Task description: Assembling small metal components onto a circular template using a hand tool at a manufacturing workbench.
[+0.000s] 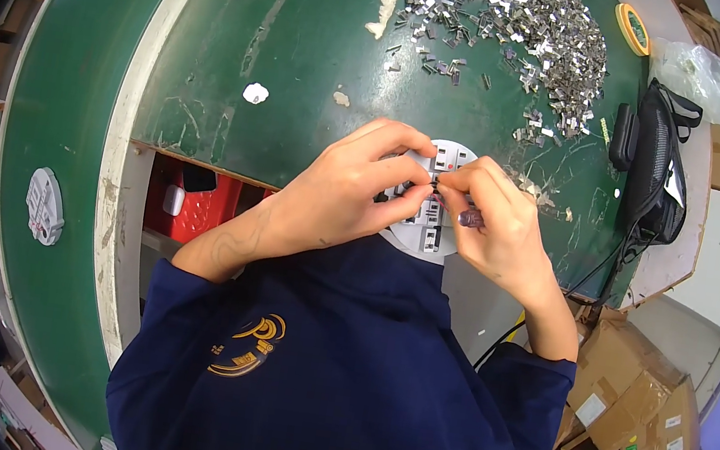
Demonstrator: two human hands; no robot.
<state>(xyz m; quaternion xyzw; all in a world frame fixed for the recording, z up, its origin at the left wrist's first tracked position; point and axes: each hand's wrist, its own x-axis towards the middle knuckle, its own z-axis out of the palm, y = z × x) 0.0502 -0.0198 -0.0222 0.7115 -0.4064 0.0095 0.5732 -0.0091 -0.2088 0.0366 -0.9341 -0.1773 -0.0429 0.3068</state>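
A round light-grey plate [442, 255] with rows of slots and small black-and-white parts [431, 239] lies at the table's near edge, just in front of my body. Over its middle, the fingertips of my left hand [354, 180] are pinched together. My right hand [501, 219] meets them there, its thumb and forefinger also closed. What lies between the fingertips is too small and covered to make out. A short purplish handle [471, 218] sticks out of my right hand's curled fingers; the rest of it is hidden.
A heap of small metal-and-dark parts [543, 34] spreads over the green table's [311, 52] far right. A yellow tape roll [632, 29] and a black bag [663, 166] lie right of it. Another grey plate [44, 205] rests at far left. Cardboard boxes [630, 401] stand lower right.
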